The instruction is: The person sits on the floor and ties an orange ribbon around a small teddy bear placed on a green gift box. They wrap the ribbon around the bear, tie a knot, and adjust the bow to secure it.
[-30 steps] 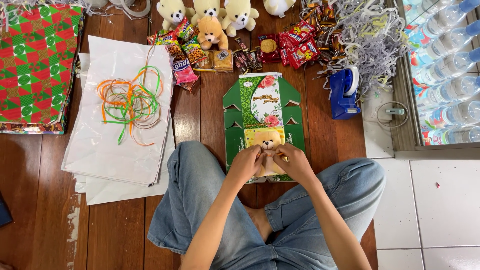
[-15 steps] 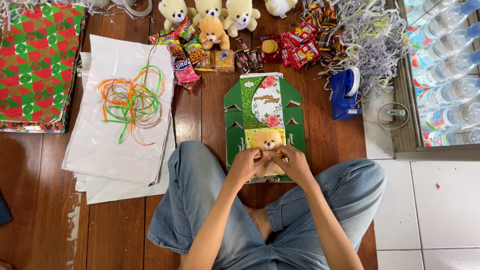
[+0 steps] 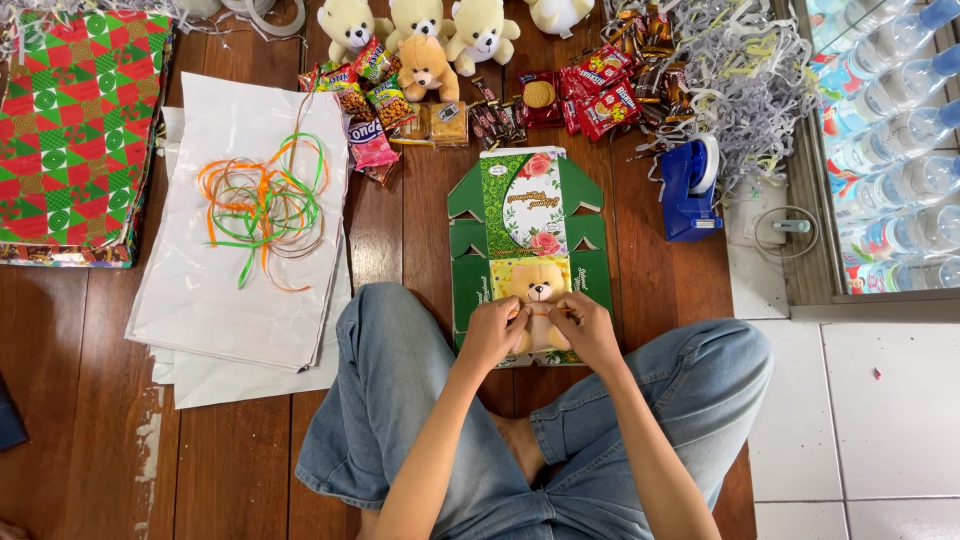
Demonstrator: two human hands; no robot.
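Observation:
A flat, unfolded green gift box [image 3: 528, 215] with a flower picture lies on the wooden floor in front of my crossed legs. On its near panel lies a small tan teddy bear [image 3: 538, 290]. My left hand [image 3: 493, 333] and my right hand [image 3: 588, 330] both pinch at the bear's neck, where a thin orange ribbon [image 3: 545, 312] runs between my fingers. The bear's lower body is hidden under my hands.
White sheets [image 3: 240, 230] with loose orange and green ribbons [image 3: 262, 205] lie at left, beside red-green wrapping paper [image 3: 70, 130]. More teddy bears [image 3: 415, 25], snack packets [image 3: 590, 100], shredded paper [image 3: 740, 80] and a blue tape dispenser [image 3: 688, 190] sit beyond the box. Water bottles [image 3: 890, 150] fill a shelf at right.
My fingers have shifted slightly at the bear's neck; everything else stays where it was.

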